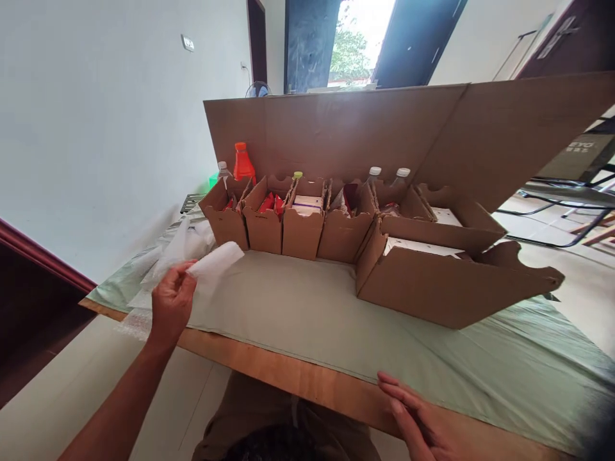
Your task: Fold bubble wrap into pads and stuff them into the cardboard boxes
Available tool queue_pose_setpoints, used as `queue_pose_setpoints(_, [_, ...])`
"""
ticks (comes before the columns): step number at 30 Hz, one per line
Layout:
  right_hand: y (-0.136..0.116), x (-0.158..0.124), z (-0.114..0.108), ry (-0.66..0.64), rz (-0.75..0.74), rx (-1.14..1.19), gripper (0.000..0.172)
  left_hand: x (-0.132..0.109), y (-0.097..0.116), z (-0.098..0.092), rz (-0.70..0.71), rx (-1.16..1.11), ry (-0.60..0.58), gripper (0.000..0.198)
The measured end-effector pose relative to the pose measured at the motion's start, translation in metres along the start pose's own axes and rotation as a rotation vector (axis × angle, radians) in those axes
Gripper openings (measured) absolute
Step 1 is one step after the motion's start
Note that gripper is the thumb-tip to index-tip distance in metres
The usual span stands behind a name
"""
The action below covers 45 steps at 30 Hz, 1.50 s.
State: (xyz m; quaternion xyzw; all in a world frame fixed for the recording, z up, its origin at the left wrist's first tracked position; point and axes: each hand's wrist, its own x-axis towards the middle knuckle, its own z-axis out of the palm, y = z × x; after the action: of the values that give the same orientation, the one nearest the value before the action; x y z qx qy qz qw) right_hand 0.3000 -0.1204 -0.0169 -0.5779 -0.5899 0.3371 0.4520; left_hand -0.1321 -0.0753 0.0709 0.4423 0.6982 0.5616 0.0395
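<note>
My left hand (173, 298) is closed, with thumb and fingers pinching a thin, whitish, translucent packing sheet (218, 261) above the left part of the table. Whether it is foam or bubble wrap is hard to tell. Beside and behind that hand lies a pile of similar clear and white wrapping (177, 246), and a piece of bubble wrap (137, 323) hangs over the table edge. My right hand (416, 413) holds nothing; its fingers are stretched out at the front edge of the table, near the green cloth (288, 307).
Several cardboard bins (302, 237) stand in a row, holding red packets (271, 203) and white boxes. A larger cardboard bin (423, 282) sits to the right. Behind them rise bottles, including an orange bottle (244, 163), and a tall cardboard panel (346, 128).
</note>
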Motion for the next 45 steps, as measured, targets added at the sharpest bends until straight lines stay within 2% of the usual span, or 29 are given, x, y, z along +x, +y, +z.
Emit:
queue_pose_setpoints(3, [-0.019,0.008,0.030,-0.122,0.002,0.095,0.040,-0.039,0.035,0.022,-0.173,-0.295,-0.092,0.036])
queue_pose_setpoints(6, [-0.037,0.023,0.062,-0.274,-0.034,0.261,0.074,-0.082,0.069,0.051,-0.545,-0.761,-0.230,0.038])
queue_pose_setpoints(8, [-0.045,0.033,0.076,-0.345,-0.050,0.416,0.093,-0.108,0.084,0.069,-0.720,-0.915,-0.334,0.039])
queue_pose_setpoints(9, [-0.047,0.038,0.080,-0.385,-0.039,0.490,0.095,-0.118,0.088,0.077,-0.778,-0.945,-0.381,0.038])
queue_pose_setpoints(10, [-0.047,0.041,0.080,-0.442,-0.013,0.550,0.091,-0.126,0.089,0.083,-0.833,-0.962,-0.431,0.036])
queue_pose_setpoints(13, [-0.046,0.046,0.069,-0.559,0.143,0.629,0.052,-0.129,0.079,0.097,-0.958,-0.979,-0.530,0.028])
queue_pose_setpoints(14, [-0.045,0.048,0.061,-0.541,0.204,0.624,0.044,-0.125,0.072,0.100,-0.981,-0.980,-0.524,0.026])
queue_pose_setpoints(16, [-0.045,0.055,0.044,-0.461,0.293,0.583,0.042,-0.114,0.057,0.101,-0.989,-0.958,-0.434,0.026])
queue_pose_setpoints(18, [-0.046,0.067,0.030,-0.447,0.327,0.514,0.042,-0.107,0.047,0.097,-0.893,-0.857,-0.268,0.029])
queue_pose_setpoints(20, [-0.048,0.078,0.022,-0.506,0.340,0.457,0.040,-0.109,0.044,0.093,-0.638,-0.652,-0.188,0.032])
queue_pose_setpoints(22, [-0.050,0.086,0.023,-0.568,0.348,0.434,0.038,-0.118,0.047,0.092,-0.273,-0.398,-0.273,0.034])
queue_pose_setpoints(24, [-0.051,0.087,0.028,-0.621,0.341,0.436,0.037,-0.128,0.052,0.102,0.054,-0.169,-0.440,0.044])
queue_pose_setpoints(26, [-0.051,0.084,0.031,-0.669,0.319,0.440,0.037,-0.134,0.056,0.119,0.248,-0.017,-0.586,0.056])
queue_pose_setpoints(28, [-0.049,0.078,0.029,-0.680,0.305,0.428,0.036,-0.133,0.055,0.139,0.300,0.064,-0.728,0.053])
queue_pose_setpoints(30, [-0.046,0.072,0.021,-0.644,0.321,0.420,0.037,-0.124,0.052,0.154,0.295,0.097,-0.854,0.029])
queue_pose_setpoints(31, [-0.043,0.069,0.015,-0.613,0.343,0.427,0.038,-0.117,0.051,0.157,0.289,0.105,-0.892,0.021])
queue_pose_setpoints(34, [-0.034,0.059,-0.001,-0.486,0.446,0.513,0.039,-0.086,0.051,0.155,0.284,0.120,-0.920,0.027])
queue_pose_setpoints(36, [-0.029,0.053,-0.007,-0.398,0.513,0.569,0.040,-0.056,0.055,0.152,0.269,0.154,-0.883,0.028])
queue_pose_setpoints(38, [-0.024,0.050,-0.006,-0.340,0.548,0.586,0.043,-0.023,0.060,0.155,0.255,0.218,-0.792,0.024])
queue_pose_setpoints(41, [-0.020,0.045,0.009,-0.328,0.529,0.526,0.058,0.016,0.067,0.175,0.275,0.325,-0.632,0.016])
queue_pose_setpoints(43, [-0.018,0.039,0.025,-0.343,0.477,0.481,0.066,0.024,0.068,0.192,0.300,0.367,-0.549,0.015])
queue_pose_setpoints(45, [-0.017,0.029,0.040,-0.344,0.422,0.453,0.070,0.012,0.067,0.205,0.348,0.360,-0.432,0.030])
